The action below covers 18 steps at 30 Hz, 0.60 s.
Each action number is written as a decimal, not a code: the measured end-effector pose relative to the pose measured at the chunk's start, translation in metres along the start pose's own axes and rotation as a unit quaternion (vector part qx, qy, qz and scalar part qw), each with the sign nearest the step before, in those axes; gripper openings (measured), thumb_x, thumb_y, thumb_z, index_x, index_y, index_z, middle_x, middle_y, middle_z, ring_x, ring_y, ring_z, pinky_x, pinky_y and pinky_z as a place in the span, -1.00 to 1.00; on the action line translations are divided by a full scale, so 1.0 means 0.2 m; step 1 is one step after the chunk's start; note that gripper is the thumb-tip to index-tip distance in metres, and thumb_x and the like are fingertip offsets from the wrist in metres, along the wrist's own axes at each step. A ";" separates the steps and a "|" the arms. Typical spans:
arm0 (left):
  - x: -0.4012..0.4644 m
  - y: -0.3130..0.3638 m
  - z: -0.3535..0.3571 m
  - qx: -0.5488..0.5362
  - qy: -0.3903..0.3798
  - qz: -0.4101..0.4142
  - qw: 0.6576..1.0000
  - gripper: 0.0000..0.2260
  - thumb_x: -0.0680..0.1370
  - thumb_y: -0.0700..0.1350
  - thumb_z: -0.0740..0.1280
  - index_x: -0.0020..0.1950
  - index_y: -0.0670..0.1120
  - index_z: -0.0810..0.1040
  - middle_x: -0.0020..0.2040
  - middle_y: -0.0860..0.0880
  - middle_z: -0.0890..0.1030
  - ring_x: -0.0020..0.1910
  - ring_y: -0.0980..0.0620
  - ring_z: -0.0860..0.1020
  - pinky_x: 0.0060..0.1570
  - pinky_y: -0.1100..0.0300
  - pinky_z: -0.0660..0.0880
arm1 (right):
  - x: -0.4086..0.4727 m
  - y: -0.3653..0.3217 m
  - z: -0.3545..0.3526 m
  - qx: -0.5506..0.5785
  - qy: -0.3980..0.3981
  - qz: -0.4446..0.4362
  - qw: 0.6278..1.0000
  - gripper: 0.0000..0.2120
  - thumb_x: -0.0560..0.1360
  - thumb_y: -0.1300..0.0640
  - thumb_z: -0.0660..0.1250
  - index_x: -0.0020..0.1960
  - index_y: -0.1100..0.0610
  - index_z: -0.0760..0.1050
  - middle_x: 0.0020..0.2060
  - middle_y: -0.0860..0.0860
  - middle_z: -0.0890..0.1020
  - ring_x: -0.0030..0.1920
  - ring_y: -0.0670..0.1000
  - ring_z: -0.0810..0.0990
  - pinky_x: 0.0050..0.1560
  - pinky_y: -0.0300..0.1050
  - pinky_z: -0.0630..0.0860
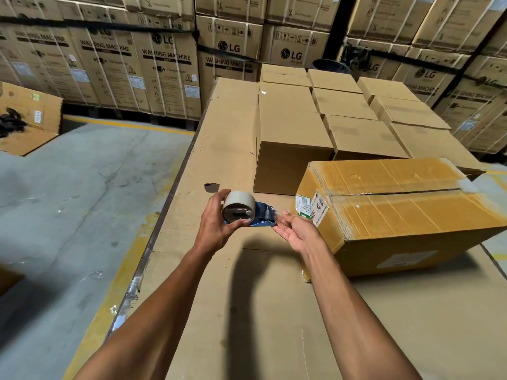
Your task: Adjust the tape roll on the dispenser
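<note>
My left hand (pixel 215 220) grips a blue tape dispenser (pixel 263 213) by its roll of beige tape (pixel 238 207), thumb under and fingers over the roll. My right hand (pixel 295 231) is at the dispenser's front end, its fingertips at the tape's loose end by the blade; whether they pinch the tape is unclear. Both hands hover over a cardboard-covered table (pixel 225 149). Just right of them lies a yellowish taped carton (pixel 397 209) with labels on its near-left corner.
Several plain brown boxes (pixel 290 133) stand in rows at the table's far end. Stacked washing-machine cartons (pixel 164 67) wall the background. An open carton (pixel 30 119) sits on the concrete floor (pixel 68 215) at left, beside yellow floor lines.
</note>
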<state>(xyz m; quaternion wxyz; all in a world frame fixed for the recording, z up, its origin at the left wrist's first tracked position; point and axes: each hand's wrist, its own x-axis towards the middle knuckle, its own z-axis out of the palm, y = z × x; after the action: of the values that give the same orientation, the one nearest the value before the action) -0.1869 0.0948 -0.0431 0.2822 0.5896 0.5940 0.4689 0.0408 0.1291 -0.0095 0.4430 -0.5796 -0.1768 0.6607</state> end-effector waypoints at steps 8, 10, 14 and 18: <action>0.03 -0.31 0.02 0.050 -0.051 -0.028 0.997 -0.24 0.47 -0.37 0.58 0.56 0.13 0.47 0.33 0.05 0.60 0.25 0.16 0.60 0.27 0.12 0.65 | 0.22 0.16 -0.07 0.012 0.014 0.111 0.994 -0.89 0.66 0.36 0.24 0.07 0.26 0.53 0.03 0.29 0.67 0.18 0.26 0.63 0.34 0.27 0.51; 0.05 -0.37 0.04 0.058 -0.062 -0.039 0.996 -0.28 0.46 -0.39 0.57 0.52 0.11 0.52 0.33 0.04 0.61 0.25 0.04 0.62 0.29 0.03 0.65 | 0.28 0.19 -0.06 0.010 0.019 0.124 0.992 -0.88 0.66 0.34 0.22 0.04 0.25 0.53 0.03 0.29 0.67 0.17 0.26 0.62 0.33 0.26 0.52; 0.08 -0.46 0.08 0.076 -0.078 -0.064 0.992 -0.35 0.44 -0.39 0.59 0.47 -0.01 0.59 0.26 -0.05 0.65 0.20 -0.07 0.62 0.27 -0.10 0.62 | 0.39 0.24 -0.03 -0.006 0.026 0.141 0.990 -0.88 0.66 0.34 0.21 0.04 0.26 0.52 0.01 0.29 0.69 0.09 0.24 0.67 0.34 0.25 0.54; 0.10 -0.51 0.12 0.092 -0.095 -0.081 0.988 -0.41 0.47 -0.39 0.60 0.47 -0.09 0.60 0.33 -0.08 0.66 0.24 0.03 0.57 0.34 0.02 0.55 | 0.49 0.30 -0.03 -0.036 0.023 0.162 0.986 -0.89 0.68 0.32 0.22 0.04 0.27 0.52 0.05 0.30 0.68 0.28 0.29 0.60 0.44 0.27 0.48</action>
<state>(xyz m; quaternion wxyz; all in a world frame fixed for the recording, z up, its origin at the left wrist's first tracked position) -0.2128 0.1322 -0.1384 0.3188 0.6047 0.6509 0.3302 0.0293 0.1723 -0.1160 0.3125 -0.6315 -0.0939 0.7034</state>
